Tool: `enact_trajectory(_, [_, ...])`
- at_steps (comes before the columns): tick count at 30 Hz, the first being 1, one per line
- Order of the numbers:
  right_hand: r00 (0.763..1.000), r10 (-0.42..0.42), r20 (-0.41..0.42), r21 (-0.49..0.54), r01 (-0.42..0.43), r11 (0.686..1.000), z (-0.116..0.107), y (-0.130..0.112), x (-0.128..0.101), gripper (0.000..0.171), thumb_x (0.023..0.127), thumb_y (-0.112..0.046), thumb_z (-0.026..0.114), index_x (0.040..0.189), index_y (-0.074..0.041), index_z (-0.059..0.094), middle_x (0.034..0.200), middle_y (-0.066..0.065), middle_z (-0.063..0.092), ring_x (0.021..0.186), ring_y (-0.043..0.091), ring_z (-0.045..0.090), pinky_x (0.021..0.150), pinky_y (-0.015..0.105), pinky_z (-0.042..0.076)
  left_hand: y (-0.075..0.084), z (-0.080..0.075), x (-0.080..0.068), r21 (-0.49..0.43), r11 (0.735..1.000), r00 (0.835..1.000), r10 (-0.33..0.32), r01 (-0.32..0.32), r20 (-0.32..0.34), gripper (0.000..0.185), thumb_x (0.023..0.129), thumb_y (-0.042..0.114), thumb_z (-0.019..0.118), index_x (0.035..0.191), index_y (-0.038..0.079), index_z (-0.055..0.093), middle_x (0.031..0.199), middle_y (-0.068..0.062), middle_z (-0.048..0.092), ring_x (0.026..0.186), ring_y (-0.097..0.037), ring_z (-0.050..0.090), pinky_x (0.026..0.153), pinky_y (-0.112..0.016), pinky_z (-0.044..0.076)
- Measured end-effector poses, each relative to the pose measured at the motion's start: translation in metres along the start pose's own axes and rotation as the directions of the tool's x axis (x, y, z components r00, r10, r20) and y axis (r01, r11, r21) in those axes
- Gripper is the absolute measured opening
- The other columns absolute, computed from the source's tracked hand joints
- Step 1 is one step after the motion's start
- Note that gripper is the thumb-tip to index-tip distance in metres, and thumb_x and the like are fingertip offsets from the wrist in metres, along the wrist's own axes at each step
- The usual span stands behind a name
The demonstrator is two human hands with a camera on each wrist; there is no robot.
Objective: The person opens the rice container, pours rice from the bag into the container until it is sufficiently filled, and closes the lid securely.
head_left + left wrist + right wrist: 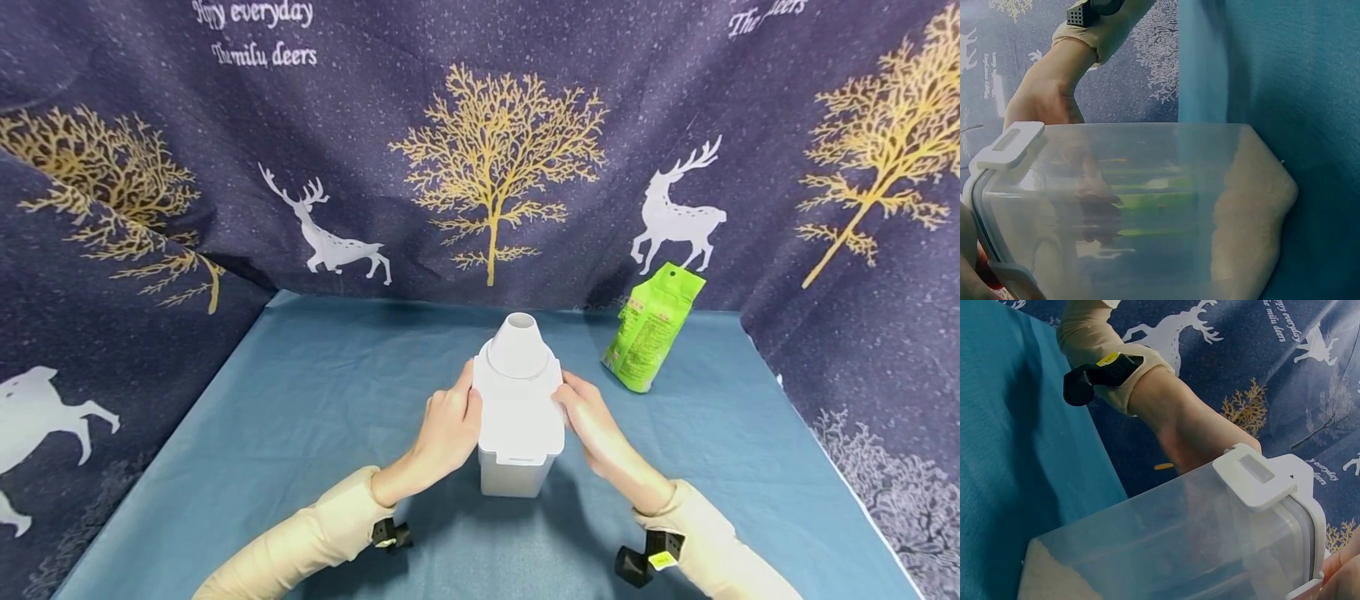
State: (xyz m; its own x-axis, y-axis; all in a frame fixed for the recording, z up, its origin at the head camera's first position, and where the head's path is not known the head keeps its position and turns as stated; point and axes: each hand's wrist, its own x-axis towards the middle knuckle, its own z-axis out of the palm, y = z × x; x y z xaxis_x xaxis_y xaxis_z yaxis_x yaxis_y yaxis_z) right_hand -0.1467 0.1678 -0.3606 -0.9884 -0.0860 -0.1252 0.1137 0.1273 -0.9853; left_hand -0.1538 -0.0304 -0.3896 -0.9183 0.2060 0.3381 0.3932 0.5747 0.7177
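Note:
A clear plastic storage container (pixel 512 479) with a white lid (pixel 517 417) stands upright in front of me. From the lid's far end rises a white cone-shaped piece (pixel 519 350) with a round top. Pale grainy contents (pixel 1254 200) lie at the container's bottom. My left hand (pixel 448 421) grips the left edge of the lid, thumb on top. On the opposite side, my right hand (pixel 588 417) holds the right edge the same way. A white clip (pixel 1254 475) shows on the lid's side in the right wrist view. Fingers under the rim are partly hidden.
A bright green bag (pixel 651 329) leans at the back right of the blue cloth (pixel 337 375). Behind the table hangs a dark blue curtain (pixel 360 150) printed with deer and trees. Black wrist cameras (pixel 648 558) sit below the sleeves.

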Motion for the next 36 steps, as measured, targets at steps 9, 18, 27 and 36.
enact_trajectory(9, [1.000, 0.014, -0.015, -0.015, -0.014, 1.000, -0.001, -0.002, -0.001, 0.019, 0.088, -0.002, 0.038, 0.100, 0.001, 0.052, 0.061, -0.003, 0.037, 0.055, 0.010, 0.037, 0.060, 0.025, 0.041, 0.002, 0.000, -0.001, 0.012, 1.000, 1.000, -0.004, 0.004, -0.005, 0.047, 0.099, 0.010, 0.039, 0.143, -0.005, 0.041, 0.045, 0.008, 0.030, 0.034, -0.003, 0.021, 0.037, -0.021, 0.021])
enact_trajectory(18, [0.999, 0.015, 0.046, -0.032, -0.013, 0.999, -0.005, 0.001, -0.003, 0.046, 0.090, -0.004, 0.035, 0.135, 0.003, 0.045, 0.061, -0.003, 0.035, 0.055, 0.010, 0.034, 0.066, 0.024, 0.041, -0.002, 0.001, -0.003, -0.022, 1.000, 1.000, 0.019, -0.019, 0.009, 0.047, 0.099, 0.010, 0.038, 0.144, -0.004, 0.039, 0.045, 0.009, 0.031, 0.032, 0.000, 0.017, 0.036, -0.020, 0.019])
enact_trajectory(27, [0.997, 0.017, 0.080, -0.074, -0.011, 0.997, -0.010, 0.005, -0.001, 0.058, 0.094, -0.011, 0.036, 0.150, 0.002, 0.027, 0.151, 0.018, 0.039, 0.134, 0.029, 0.042, 0.113, 0.049, 0.032, -0.011, -0.005, 0.001, -0.087, 0.996, 0.999, 0.002, 0.001, 0.034, 0.046, 0.100, 0.016, 0.038, 0.143, 0.000, 0.043, 0.045, 0.008, 0.031, 0.035, -0.003, 0.018, 0.038, -0.020, 0.019])
enact_trajectory(36, [0.995, 0.019, 0.096, -0.031, -0.016, 0.999, -0.010, 0.007, 0.004, 0.057, 0.093, -0.009, 0.032, 0.150, -0.004, 0.029, 0.132, 0.013, 0.048, 0.108, 0.018, 0.050, 0.095, 0.033, 0.042, -0.015, -0.008, 0.016, 0.033, 0.999, 0.998, 0.027, -0.025, -0.049, 0.034, 0.099, 0.016, 0.042, 0.118, 0.002, 0.066, 0.050, 0.006, 0.044, 0.040, -0.007, 0.034, 0.047, -0.023, 0.032])
